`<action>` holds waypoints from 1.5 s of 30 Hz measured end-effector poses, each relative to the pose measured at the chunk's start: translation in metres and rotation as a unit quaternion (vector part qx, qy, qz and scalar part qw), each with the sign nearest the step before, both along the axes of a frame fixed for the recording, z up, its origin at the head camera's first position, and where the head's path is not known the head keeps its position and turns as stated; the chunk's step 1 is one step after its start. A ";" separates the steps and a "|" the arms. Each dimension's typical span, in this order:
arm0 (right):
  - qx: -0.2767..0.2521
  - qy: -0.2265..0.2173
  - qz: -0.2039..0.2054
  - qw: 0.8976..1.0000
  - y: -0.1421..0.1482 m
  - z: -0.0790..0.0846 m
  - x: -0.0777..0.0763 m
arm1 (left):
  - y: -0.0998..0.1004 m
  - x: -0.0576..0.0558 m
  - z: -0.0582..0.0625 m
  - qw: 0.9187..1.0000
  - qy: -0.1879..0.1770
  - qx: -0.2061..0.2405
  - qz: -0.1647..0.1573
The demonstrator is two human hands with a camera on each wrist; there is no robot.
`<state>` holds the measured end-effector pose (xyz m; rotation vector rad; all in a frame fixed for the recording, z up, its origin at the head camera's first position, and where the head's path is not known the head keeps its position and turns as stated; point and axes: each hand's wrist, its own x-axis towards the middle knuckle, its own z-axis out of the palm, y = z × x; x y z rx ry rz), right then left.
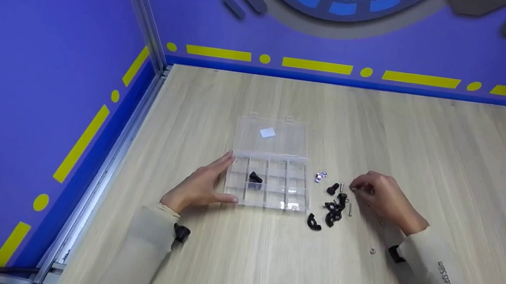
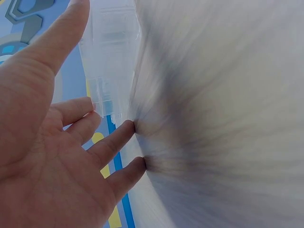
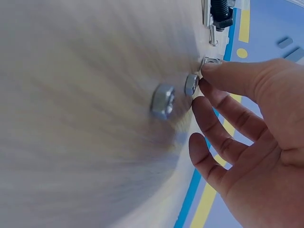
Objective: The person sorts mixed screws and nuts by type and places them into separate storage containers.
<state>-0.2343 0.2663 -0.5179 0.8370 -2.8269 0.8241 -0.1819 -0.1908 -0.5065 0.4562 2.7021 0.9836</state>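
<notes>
Resting against the left side of a clear box (image 1: 273, 208), the left hand (image 1: 198, 186) is spread wide, fingers nearly straight and thumb at the near left corner, gripping nothing. The box sits near the middle of a pale wood worktop (image 1: 217, 264), its lid (image 1: 285, 139) laid back on the far side with a white label (image 1: 267, 132) on it. A black bolt (image 1: 255, 178) lies inside, in the second column from the left. To the right of the box, the right hand (image 1: 386, 198) pinches a small silver piece (image 1: 354, 189) between thumb and index finger (too tiny to name for certain), its other fingers loosely curved. Between box and right hand is a loose group: shiny bits (image 1: 320, 176) near the box, another bolt (image 1: 333, 188), two slim silver screws (image 1: 350, 210) and several black curved parts (image 1: 314, 222). Two silver nuts (image 3: 163, 101) lie apart on the worktop near the right wrist. Both arms wear pale sleeves (image 1: 140, 239); behind stands a blue-purple wall (image 1: 192, 12) with yellow dashes (image 1: 317, 66).
</notes>
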 end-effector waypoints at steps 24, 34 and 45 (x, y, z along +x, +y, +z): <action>-0.051 0.032 -0.007 0.998 -0.030 0.021 -0.004 | 0.000 -0.001 -0.001 1.000 -0.009 -0.002 0.000; -0.052 0.011 0.018 0.998 -0.059 0.033 -0.004 | -0.001 -0.002 -0.001 1.000 -0.008 -0.005 -0.002; -0.068 0.027 0.102 0.992 -0.091 0.039 -0.006 | 0.000 -0.001 0.000 1.000 0.000 -0.006 -0.004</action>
